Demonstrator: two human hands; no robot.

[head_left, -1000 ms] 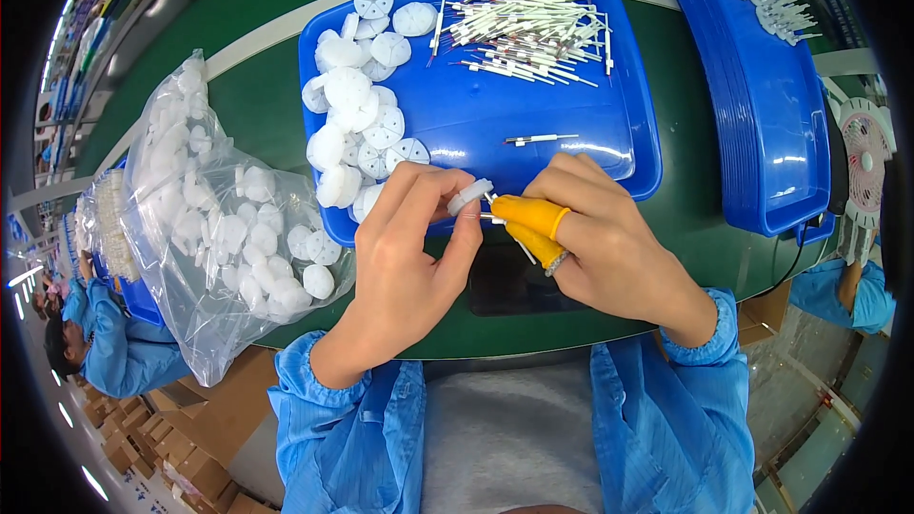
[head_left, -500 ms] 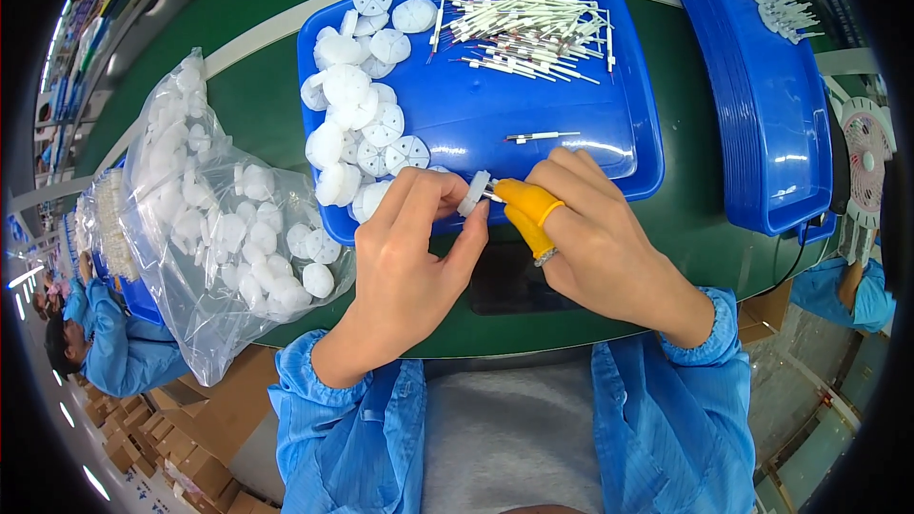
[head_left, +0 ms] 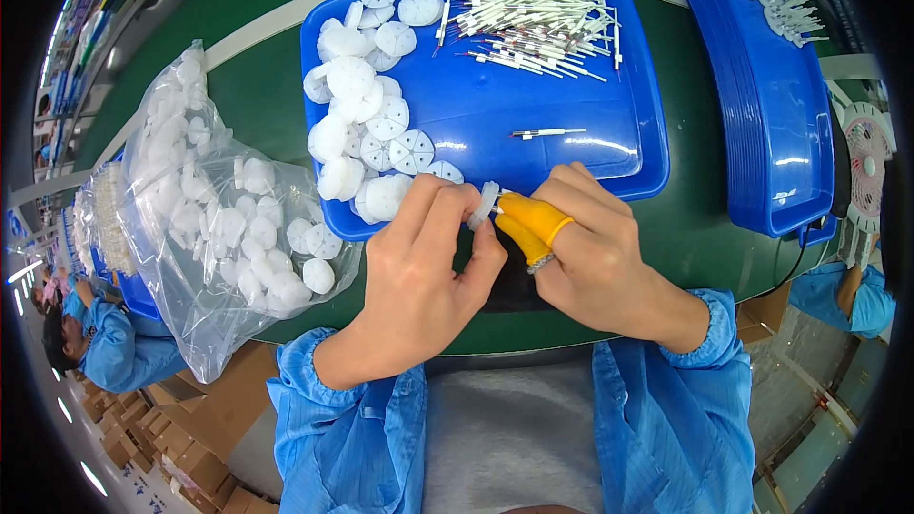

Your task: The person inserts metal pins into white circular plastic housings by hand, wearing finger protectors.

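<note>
My left hand (head_left: 419,271) pinches a round white plastic disc (head_left: 484,205) by its edge, held on its side just past the front rim of a blue tray (head_left: 533,105). Yellow finger covers (head_left: 533,224) sheathe the thumb and forefinger of my right hand (head_left: 595,247). Those fingertips close on a thin white piece against the disc's face, mostly hidden by them. Inside the tray, similar white discs (head_left: 349,81) are heaped on the left, and thin white sticks with dark ends (head_left: 533,19) lie piled at the back. One stick (head_left: 549,133) rests alone nearer me.
A clear plastic bag of white discs (head_left: 286,290) lies left of the tray. Stacked blue trays (head_left: 771,133) stand at right, more parts in the top one, beside a fan (head_left: 866,157). Co-workers in blue (head_left: 124,338) are at both sides. Cardboard boxes (head_left: 195,466) lie on the floor.
Both hands have shifted slightly to the right with the disc, and the right fingertips still press close to it. The disc is turned a little differently. The tray's contents look unchanged.
</note>
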